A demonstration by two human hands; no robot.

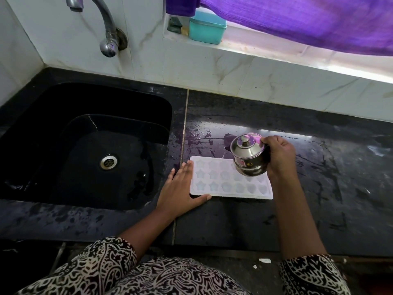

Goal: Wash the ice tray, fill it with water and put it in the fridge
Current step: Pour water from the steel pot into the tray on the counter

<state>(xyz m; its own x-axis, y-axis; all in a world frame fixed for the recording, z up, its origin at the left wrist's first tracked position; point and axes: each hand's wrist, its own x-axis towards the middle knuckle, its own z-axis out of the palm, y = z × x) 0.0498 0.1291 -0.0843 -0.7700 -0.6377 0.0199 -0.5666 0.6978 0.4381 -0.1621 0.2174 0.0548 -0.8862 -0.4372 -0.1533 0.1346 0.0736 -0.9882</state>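
The counter (319, 188) before me was dark polished stone, wet and streaked, with beads of water (202, 135) scattered at twelve o'clock of the ice tray (223, 186). At nine o'clock of the tray a black sink (63, 124) was sunk into the stone, its steel drain (108, 161) near the middle of the basin, and a curved metal tap (106, 28) came out of the wall at the sink's twelve o'clock. The wall was white veined tile (212, 67) with a window ledge (276, 50) above it. On the ledge stood a teal lidded box (207, 28), and a purple curtain (308, 20) hung across at one o'clock. The pale tray lay flat on the counter just beside the sink's rim, with star cells at its left and heart cells at its right; I could not tell whether they held water. My left hand (180, 188) lay flat on the stone at the tray's nine o'clock edge, fingers straight and close together, thumb spread along the near edge at the corner. My right hand (280, 154) came in from three o'clock with its fingers curled round a small steel pot (248, 156). The pot had its knobbed lid on and was tilted toward the sink over the tray's far right corner. Both forearms were bare below black-and-white patterned sleeves (110, 265).
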